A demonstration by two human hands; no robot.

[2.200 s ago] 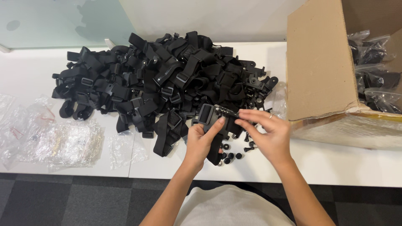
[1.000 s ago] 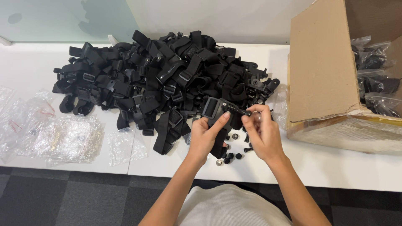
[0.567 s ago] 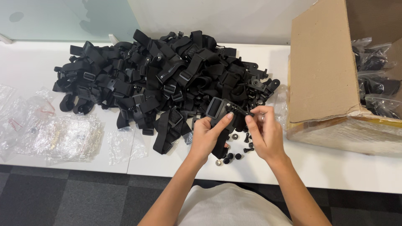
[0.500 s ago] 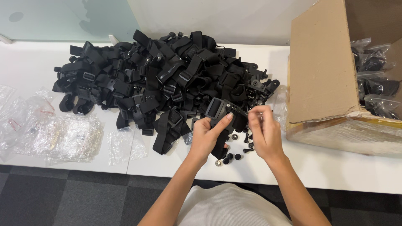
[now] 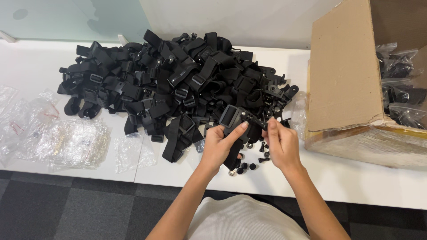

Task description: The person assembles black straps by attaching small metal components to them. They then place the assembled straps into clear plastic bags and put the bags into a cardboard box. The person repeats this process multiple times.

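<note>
Centrally, above the near edge of a white table (image 5: 356, 182), a black strap mount with a rectangular buckle (image 5: 234, 119) was held between two bare hands. The left hand (image 5: 219, 146) was closed around the lower part of the piece, thumb pressed up against its side. The right hand (image 5: 281, 144) was pinched with its fingertips on the piece's right end, where a small black fitting was gripped; whether that fitting was a screw could not be told. Loose black screws and knobs (image 5: 249, 165) were scattered on the table just below the hands. A large heap of black straps and buckles (image 5: 178, 84) was spread behind the hands, touching the held piece's far side. Clear plastic bags (image 5: 66, 142) were lying at the left. An open cardboard box (image 5: 342, 75) holding bagged black parts (image 5: 400, 89) was placed at the right.
</note>
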